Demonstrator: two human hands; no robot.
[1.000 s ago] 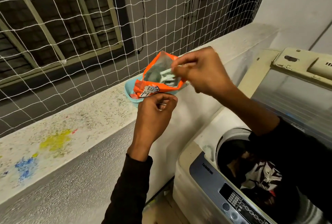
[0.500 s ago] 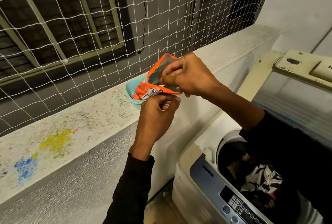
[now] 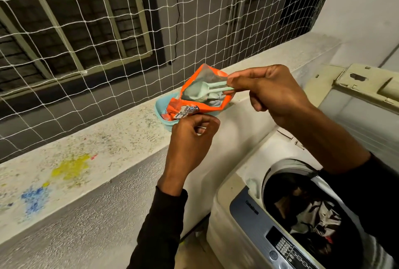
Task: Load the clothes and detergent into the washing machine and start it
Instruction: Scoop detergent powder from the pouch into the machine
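Left hand (image 3: pixel 192 137) pinches the orange detergent pouch's (image 3: pixel 200 98) lower edge above a teal bowl (image 3: pixel 160 109) on the ledge (image 3: pixel 103 139). Right hand (image 3: pixel 269 94), fingers clamped on the scoop (image 3: pixel 207 90) handle, should lift level. Clothes (image 3: pixel 313 219) lie in the washing machine (image 3: pixel 248 214).

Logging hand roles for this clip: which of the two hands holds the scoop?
The right hand pinches the pale green scoop by its handle inside the orange detergent packet; the left hand grips the packet's lower edge.
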